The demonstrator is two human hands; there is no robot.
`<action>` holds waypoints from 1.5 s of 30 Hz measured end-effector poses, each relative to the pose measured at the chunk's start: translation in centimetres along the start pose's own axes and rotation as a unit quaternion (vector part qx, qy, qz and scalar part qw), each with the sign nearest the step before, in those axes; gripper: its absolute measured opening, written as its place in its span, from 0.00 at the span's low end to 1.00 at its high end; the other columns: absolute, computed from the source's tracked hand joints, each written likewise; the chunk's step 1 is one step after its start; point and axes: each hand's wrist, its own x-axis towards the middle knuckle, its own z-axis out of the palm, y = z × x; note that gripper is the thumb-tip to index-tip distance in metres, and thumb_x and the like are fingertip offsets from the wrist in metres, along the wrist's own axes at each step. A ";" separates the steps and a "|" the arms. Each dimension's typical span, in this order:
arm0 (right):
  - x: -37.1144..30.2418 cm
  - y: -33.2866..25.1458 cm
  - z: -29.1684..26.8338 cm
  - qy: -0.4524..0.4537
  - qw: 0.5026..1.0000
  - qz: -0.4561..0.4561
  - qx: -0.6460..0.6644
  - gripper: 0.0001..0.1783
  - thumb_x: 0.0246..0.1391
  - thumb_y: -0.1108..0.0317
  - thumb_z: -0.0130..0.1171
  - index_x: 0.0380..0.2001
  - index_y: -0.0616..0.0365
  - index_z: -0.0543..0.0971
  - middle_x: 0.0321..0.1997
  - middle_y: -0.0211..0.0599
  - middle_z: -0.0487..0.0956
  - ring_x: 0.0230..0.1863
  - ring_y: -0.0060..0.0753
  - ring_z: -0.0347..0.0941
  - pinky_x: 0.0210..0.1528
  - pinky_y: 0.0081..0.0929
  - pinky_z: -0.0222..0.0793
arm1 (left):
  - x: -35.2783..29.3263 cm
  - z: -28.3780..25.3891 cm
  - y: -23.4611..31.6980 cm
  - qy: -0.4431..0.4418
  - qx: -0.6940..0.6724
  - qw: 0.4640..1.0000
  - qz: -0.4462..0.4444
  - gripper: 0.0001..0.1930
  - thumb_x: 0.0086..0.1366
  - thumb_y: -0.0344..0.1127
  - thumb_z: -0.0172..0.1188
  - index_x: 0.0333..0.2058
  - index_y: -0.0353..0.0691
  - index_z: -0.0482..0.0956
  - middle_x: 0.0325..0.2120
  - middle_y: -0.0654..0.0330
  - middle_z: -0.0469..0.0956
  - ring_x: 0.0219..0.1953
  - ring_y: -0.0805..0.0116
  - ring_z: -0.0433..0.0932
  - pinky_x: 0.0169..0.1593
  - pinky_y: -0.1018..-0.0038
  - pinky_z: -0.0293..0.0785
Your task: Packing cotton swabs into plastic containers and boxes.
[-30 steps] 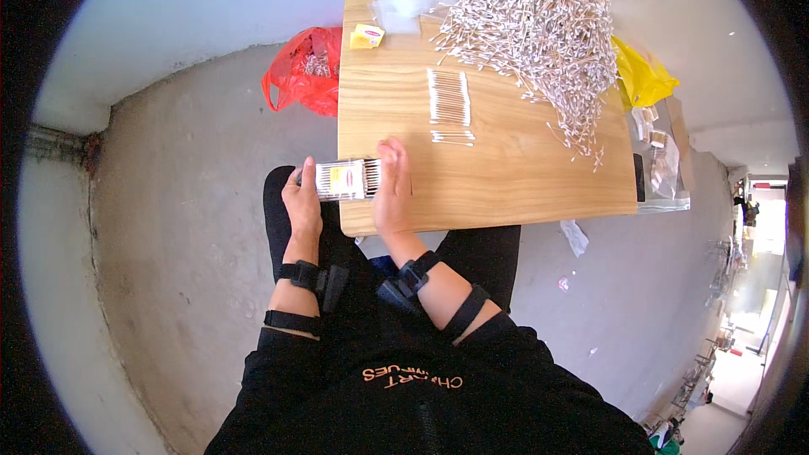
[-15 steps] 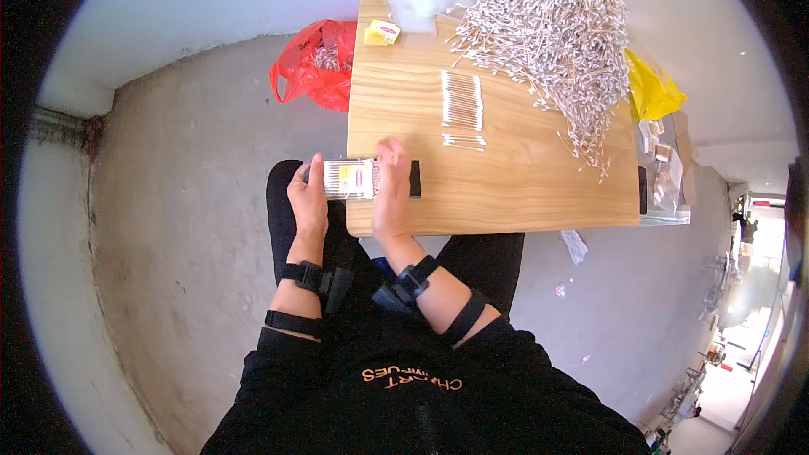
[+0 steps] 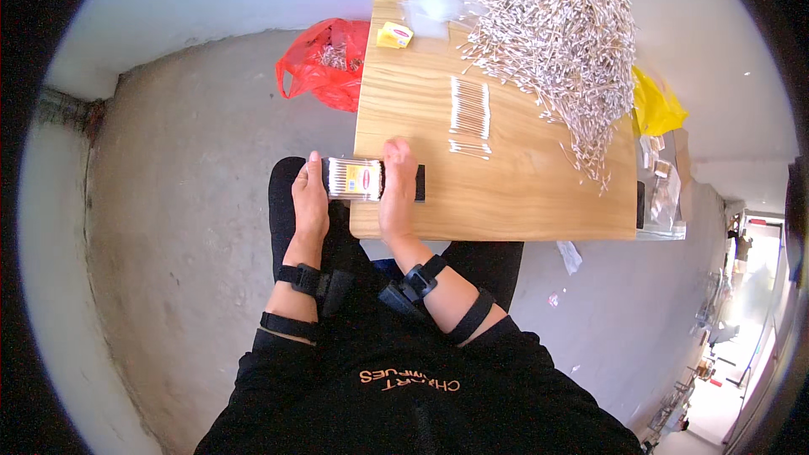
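Observation:
A clear flat pack of cotton swabs [image 3: 354, 179] with a yellow and white label lies level between my hands at the table's near left corner. My left hand [image 3: 311, 202] grips its left end, thumb stretched along the edge. At the other end, my right hand [image 3: 398, 190] has its fingers curled in against the pack, and its fingertips are partly hidden. A black flat object [image 3: 420, 184] shows just right of that hand, on the table edge. Farther off, a neat row of cotton swabs [image 3: 470, 108] lies on the wood, with a few separate swabs [image 3: 469, 149] below it.
A big heap of loose swabs [image 3: 556, 42] covers the far right of the wooden table [image 3: 522, 202]. Yellow label stacks [image 3: 394, 34] and clear plastic bags [image 3: 431, 4] lie at the far left. A red bag [image 3: 324, 76] hangs left, a yellow bag [image 3: 657, 105] right.
The pack has turned slightly and its label now shows more fully. My right hand's fingers have shifted at the pack's right end. The whole view has moved a little.

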 end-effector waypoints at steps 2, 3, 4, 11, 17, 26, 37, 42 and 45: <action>0.2 -0.4 0.7 0.074 0.968 0.072 0.227 0.28 0.66 0.55 0.39 0.59 0.66 0.59 0.60 0.51 0.63 0.63 0.40 0.58 0.65 0.32 0.50 | 0.1 -0.2 -0.2 -0.002 -0.024 1.000 -0.009 0.14 0.69 0.42 0.53 0.30 0.36 0.75 0.25 0.68 0.74 0.27 0.81 0.70 0.33 0.80 0.69; 0.3 -0.6 0.7 0.058 0.974 0.078 0.203 0.28 0.66 0.54 0.39 0.60 0.65 0.58 0.60 0.50 0.63 0.63 0.40 0.58 0.65 0.33 0.50 | 0.3 -0.4 -0.5 -0.009 0.011 1.000 -0.005 0.14 0.69 0.41 0.53 0.31 0.36 0.75 0.25 0.68 0.74 0.27 0.81 0.70 0.33 0.80 0.69; 0.2 -1.0 1.1 0.056 0.974 0.078 0.204 0.28 0.66 0.54 0.39 0.60 0.65 0.58 0.60 0.50 0.63 0.63 0.40 0.58 0.65 0.33 0.50 | 0.6 -0.6 -0.8 -0.016 0.047 0.999 0.000 0.13 0.69 0.41 0.53 0.31 0.36 0.75 0.25 0.68 0.74 0.27 0.81 0.70 0.33 0.80 0.69; -0.4 -2.2 1.1 -0.001 0.999 0.017 0.035 0.29 0.66 0.53 0.37 0.60 0.67 0.57 0.59 0.52 0.63 0.62 0.42 0.58 0.64 0.36 0.52 | 0.9 -0.8 -1.0 -0.027 0.071 0.997 0.031 0.13 0.68 0.40 0.54 0.32 0.35 0.76 0.25 0.67 0.75 0.27 0.83 0.70 0.32 0.80 0.69; -0.3 -2.5 1.3 0.019 0.998 0.000 0.055 0.27 0.66 0.53 0.36 0.57 0.64 0.63 0.55 0.46 0.68 0.58 0.39 0.62 0.62 0.30 0.52 | 0.3 -0.8 0.7 -0.029 0.198 0.977 0.069 0.15 0.68 0.42 0.53 0.27 0.38 0.75 0.19 0.68 0.72 0.23 0.83 0.68 0.26 0.79 0.65; 0.3 -0.5 1.3 0.025 0.996 0.014 0.088 0.24 0.66 0.55 0.39 0.51 0.65 0.68 0.56 0.44 0.67 0.59 0.37 0.62 0.62 0.29 0.54 | -2.5 -1.4 0.4 -0.014 -0.050 0.993 -0.102 0.14 0.65 0.48 0.57 0.37 0.43 0.75 0.27 0.70 0.75 0.25 0.81 0.68 0.29 0.84 0.61; -0.3 -0.1 0.6 -0.001 0.978 -0.142 -0.150 0.19 0.66 0.61 0.37 0.50 0.64 0.68 0.58 0.50 0.64 0.61 0.47 0.59 0.64 0.34 0.53 | -2.5 0.6 -1.4 -0.003 -0.134 0.990 -0.045 0.18 0.57 0.31 0.66 0.46 0.34 0.74 0.37 0.62 0.78 0.37 0.73 0.77 0.42 0.75 0.73; -0.3 -2.2 4.2 0.000 0.997 0.037 0.061 0.23 0.66 0.55 0.36 0.49 0.64 0.69 0.61 0.48 0.62 0.64 0.43 0.55 0.66 0.32 0.47 | -1.5 -0.4 -1.6 -0.047 -0.123 0.989 -0.067 0.20 0.57 0.29 0.66 0.47 0.31 0.74 0.40 0.59 0.78 0.40 0.71 0.77 0.44 0.73 0.74; -0.1 -2.1 4.7 -0.006 0.998 0.025 0.049 0.30 0.66 0.52 0.37 0.60 0.67 0.57 0.58 0.53 0.65 0.61 0.42 0.60 0.64 0.33 0.51 | -1.2 -0.8 -1.5 -0.053 -0.143 0.986 -0.069 0.20 0.57 0.28 0.65 0.47 0.31 0.73 0.40 0.59 0.78 0.39 0.71 0.77 0.44 0.73 0.74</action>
